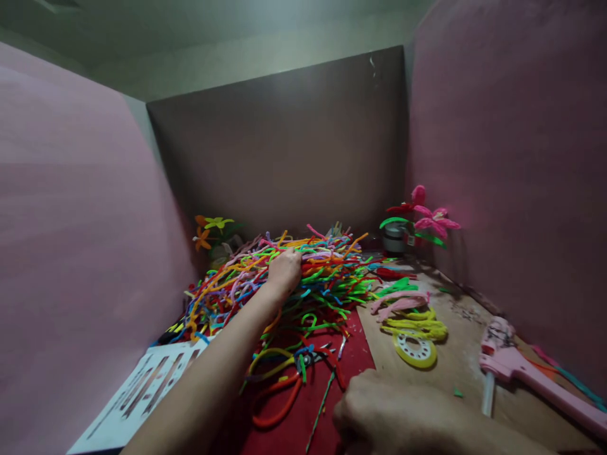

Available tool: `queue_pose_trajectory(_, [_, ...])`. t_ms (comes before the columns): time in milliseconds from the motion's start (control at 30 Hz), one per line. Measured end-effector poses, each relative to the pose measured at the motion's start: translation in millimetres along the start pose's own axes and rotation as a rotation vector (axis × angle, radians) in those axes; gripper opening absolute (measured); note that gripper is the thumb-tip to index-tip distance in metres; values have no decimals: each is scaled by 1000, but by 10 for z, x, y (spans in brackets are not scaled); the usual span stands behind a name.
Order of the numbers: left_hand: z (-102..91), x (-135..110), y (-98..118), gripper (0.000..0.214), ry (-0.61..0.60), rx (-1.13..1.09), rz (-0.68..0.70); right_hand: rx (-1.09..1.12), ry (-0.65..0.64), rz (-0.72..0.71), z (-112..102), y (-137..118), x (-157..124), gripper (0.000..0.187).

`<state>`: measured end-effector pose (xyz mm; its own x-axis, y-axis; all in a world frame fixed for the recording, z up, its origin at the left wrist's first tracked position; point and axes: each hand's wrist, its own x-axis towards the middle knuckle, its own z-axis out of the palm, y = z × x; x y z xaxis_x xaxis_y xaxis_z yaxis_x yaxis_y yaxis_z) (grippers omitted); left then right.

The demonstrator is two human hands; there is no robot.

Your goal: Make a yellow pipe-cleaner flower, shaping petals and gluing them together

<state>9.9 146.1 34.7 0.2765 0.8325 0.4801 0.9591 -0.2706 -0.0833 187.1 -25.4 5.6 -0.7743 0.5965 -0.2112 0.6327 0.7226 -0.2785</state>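
Observation:
A big heap of coloured pipe cleaners lies on the desk against the back board. My left hand reaches into the top of this heap, fingers curled into the strands and mostly hidden by them. My right hand rests low at the front on a red mat, fingers folded under; whether it holds anything is hidden. A thin green stem lies just left of it.
Bent pink, green and yellow pipe-cleaner pieces and a yellow tape ring lie at the right. A pink glue gun lies at the far right. Pipe-cleaner flowers stand at the back right, orange ones at the back left. A printed sheet lies at the front left.

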Motion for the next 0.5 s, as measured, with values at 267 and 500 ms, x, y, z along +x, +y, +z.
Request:
queue_pose_trajectory(267, [54,69,-102,27,130,-76,-39,192,334,-67,-124,152,48,18])
queue_pose_trajectory(500, [-79,-71,-55,19,368,-344,167,973,823,89,-435,387,641,35])
